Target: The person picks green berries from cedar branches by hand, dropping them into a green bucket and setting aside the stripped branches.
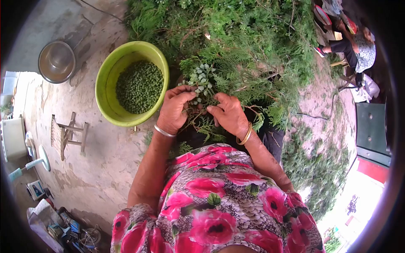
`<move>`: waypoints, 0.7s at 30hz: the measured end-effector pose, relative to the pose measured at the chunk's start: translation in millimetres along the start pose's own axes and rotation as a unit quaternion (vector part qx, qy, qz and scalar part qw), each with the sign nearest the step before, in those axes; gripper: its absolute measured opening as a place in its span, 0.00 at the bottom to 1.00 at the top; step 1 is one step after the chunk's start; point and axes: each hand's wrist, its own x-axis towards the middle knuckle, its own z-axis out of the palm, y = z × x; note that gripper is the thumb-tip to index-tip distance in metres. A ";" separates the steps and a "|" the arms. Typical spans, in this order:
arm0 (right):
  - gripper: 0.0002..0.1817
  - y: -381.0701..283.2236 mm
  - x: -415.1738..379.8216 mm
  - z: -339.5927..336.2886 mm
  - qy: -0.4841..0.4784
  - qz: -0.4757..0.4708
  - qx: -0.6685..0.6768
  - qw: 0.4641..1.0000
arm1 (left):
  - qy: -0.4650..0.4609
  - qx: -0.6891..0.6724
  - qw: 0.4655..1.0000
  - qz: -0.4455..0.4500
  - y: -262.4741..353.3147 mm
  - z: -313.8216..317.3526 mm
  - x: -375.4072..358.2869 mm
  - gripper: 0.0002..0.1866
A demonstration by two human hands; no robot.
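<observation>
- Steel bowl: set well apart from me, likely to keep it out of the way.
- Yellow-green tub: just beside my left arm, holding loose green berries; short reach, I'd guess.
- Left fingers: nearly pinched, at the berry cluster's lower edge; can't tell if they grip a berry.
- Right fingers: half curled, thumb-index gap; hold unclear.
- Branch pile: ahead, handy.

Bright, diffuse daylight; shadows soft. Glare bleaches lower right of frame, plus strip at left edge. Heavy fisheye bend, black vignette at corners. Pale cones near centre fairly clear; seated person, upper right, soft.
</observation>
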 end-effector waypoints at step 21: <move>0.12 -10.2 -2.0 -4.0 -0.014 0.021 0.010 1.000 | -0.088 0.154 0.973 0.146 -11.3 -14.6 4.3 0.03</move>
